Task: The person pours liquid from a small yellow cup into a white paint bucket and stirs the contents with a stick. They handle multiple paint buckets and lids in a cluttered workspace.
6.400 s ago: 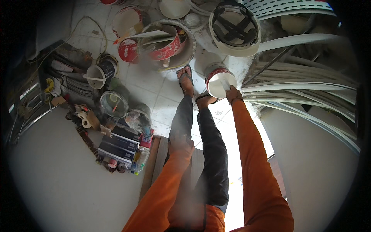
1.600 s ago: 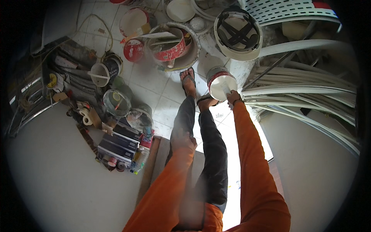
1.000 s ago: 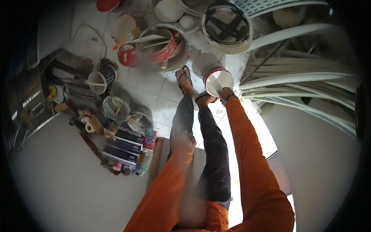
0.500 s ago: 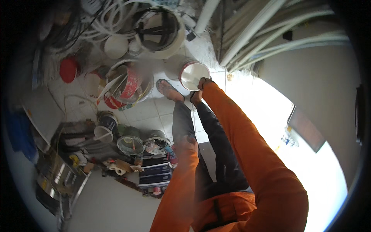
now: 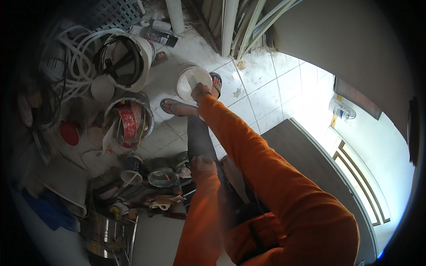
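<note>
My right hand (image 5: 201, 91) is closed at the near rim of a white bucket (image 5: 183, 89), which hangs tilted above the tiles by my feet. A pale, flat blade-like piece (image 5: 192, 81) shows inside the bucket beside my fingers; what it is I cannot make out. My left hand (image 5: 204, 166) hangs low in front of my left leg, and haze blurs its fingers. Nothing can be seen in it. Orange sleeves cover both arms.
To the left stand a large white tub (image 5: 144, 66), a bucket of tools (image 5: 148, 111) and a red lid (image 5: 70, 132). Pale hoses (image 5: 75, 57) coil behind them. Long pipes (image 5: 228, 26) lean at the far wall. A dark board (image 5: 306, 155) lies at right.
My feet have shifted in a step, and the view has turned to the right. The bucket has moved along with my right hand. More of the dark board shows at right.
</note>
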The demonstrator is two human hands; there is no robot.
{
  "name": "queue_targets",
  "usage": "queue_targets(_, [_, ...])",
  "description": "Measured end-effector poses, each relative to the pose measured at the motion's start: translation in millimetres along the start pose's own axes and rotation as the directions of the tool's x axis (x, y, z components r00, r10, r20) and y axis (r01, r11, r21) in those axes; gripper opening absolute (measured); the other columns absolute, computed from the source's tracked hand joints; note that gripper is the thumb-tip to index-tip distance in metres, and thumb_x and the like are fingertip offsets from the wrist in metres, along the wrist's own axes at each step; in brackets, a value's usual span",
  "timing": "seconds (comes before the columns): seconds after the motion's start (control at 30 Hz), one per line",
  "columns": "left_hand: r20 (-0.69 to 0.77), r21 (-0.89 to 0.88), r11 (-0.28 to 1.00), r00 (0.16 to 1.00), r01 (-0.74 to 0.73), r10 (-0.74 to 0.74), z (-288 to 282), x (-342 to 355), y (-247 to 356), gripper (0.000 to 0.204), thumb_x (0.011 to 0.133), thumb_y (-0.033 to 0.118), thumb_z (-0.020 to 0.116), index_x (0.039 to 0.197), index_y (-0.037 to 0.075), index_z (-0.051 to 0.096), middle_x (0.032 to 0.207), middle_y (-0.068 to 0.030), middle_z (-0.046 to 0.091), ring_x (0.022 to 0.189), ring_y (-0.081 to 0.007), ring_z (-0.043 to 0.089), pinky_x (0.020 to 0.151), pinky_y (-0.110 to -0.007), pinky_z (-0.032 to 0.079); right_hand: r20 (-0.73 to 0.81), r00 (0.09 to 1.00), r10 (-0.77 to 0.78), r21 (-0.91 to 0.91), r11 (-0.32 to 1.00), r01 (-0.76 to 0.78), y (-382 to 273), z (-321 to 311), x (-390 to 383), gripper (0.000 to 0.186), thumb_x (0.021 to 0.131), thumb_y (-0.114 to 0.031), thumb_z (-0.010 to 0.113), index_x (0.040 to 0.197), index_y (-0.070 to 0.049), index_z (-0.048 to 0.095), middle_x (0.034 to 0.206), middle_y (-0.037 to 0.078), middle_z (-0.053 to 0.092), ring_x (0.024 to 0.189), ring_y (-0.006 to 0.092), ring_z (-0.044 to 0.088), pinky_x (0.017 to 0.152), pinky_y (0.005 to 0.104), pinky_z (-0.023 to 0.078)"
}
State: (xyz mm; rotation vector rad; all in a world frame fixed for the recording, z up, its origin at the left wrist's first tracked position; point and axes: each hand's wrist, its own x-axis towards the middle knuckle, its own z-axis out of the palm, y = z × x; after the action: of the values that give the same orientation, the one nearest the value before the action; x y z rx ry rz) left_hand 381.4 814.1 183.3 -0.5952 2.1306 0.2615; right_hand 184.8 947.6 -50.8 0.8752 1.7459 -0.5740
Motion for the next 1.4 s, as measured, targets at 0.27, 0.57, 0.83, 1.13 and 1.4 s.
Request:
queue_targets(0.27, [-0.008,0.049,0.999,1.0,-0.02,0.02,6,10,-14,0.031,0.09,0.037,0.061,0.104,0.015,0.078,0.13,-0.0094,0.068,0.118,-0.0328,0.064,0.101,-0.046,0.051,-0.012,1.0,-0.008,-0.021,1.0,0.008,-6,-4,-21,0.038,0.089,-0.026,0.066,0.121,-0.007,0.073,0.129,0.019,0.069,0.125,0.0352,0.063,0.102,0.046,0.053])
queue_targets(0.57, [-0.082,0.045,0.999,0.997,0.004,0.0,11,5,-25,0.032,0.089,0.035,0.061,0.107,0.013,0.077,0.133,-0.0111,0.066,0.116,-0.0343,0.066,0.1,-0.045,0.052,0.001,1.0,-0.025,0.007,1.0,0.025,2,35,16,0.061,0.088,-0.042,0.06,0.136,-0.003,0.059,0.148,0.021,0.049,0.139,0.0367,0.046,0.116,0.0452,0.035])
queue_targets(0.83, [0.045,-0.065,0.998,0.999,-0.02,0.023,19,-12,10,0.037,0.087,0.036,0.062,0.112,0.012,0.075,0.136,-0.0132,0.063,0.123,-0.0353,0.061,0.104,-0.046,0.05,-0.522,0.852,-0.044,-0.244,0.965,-0.1,78,32,98,0.061,0.092,-0.046,0.055,0.137,-0.006,0.06,0.152,0.021,0.048,0.141,0.0356,0.046,0.118,0.0454,0.036])
queue_targets(1.13, [0.159,-0.19,0.973,0.982,0.132,-0.102,38,-22,-5,0.047,0.082,0.037,0.07,0.123,0.014,0.065,0.147,-0.0111,0.05,0.134,-0.0375,0.049,0.11,-0.05,0.044,0.114,0.991,-0.063,-0.48,0.87,0.111,39,-41,58,0.05,0.087,-0.033,0.067,0.134,-0.015,0.065,0.136,0.017,0.064,0.127,0.0346,0.062,0.105,0.0457,0.05])
queue_targets(1.4, [0.139,-0.236,0.959,0.982,0.157,-0.126,43,-32,-12,0.045,0.085,0.038,0.065,0.123,0.015,0.062,0.145,-0.0116,0.051,0.131,-0.0363,0.05,0.109,-0.053,0.042,-0.078,0.984,-0.16,-0.641,0.764,0.074,39,-15,55,0.05,0.087,-0.028,0.066,0.135,-0.015,0.065,0.137,0.017,0.064,0.125,0.0354,0.063,0.103,0.0467,0.051])
